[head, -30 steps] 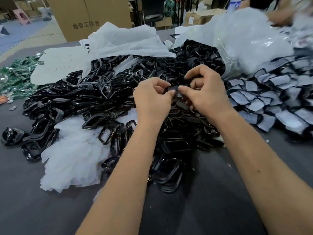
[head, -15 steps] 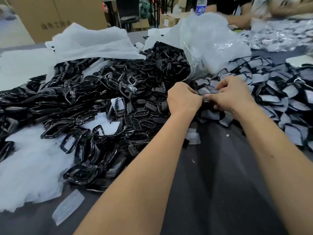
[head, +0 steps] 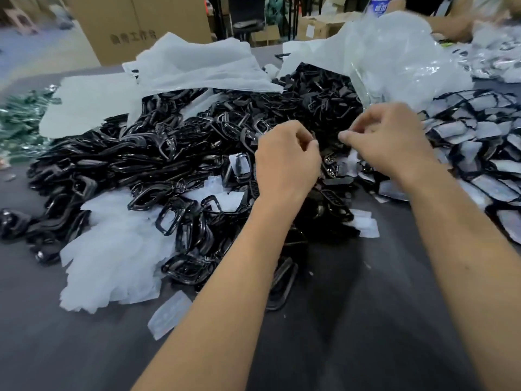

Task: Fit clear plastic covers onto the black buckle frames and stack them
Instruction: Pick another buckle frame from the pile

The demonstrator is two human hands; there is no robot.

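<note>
Both hands have come back from the covered buckles at the right to hover over the black frame heap; left hand and right hand are curled, apart, apparently holding nothing, though blur hides the fingertips

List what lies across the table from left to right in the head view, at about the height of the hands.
Green packets → pile of black buckle frames → left hand → right hand → covered buckles laid out at the right edge.
</note>
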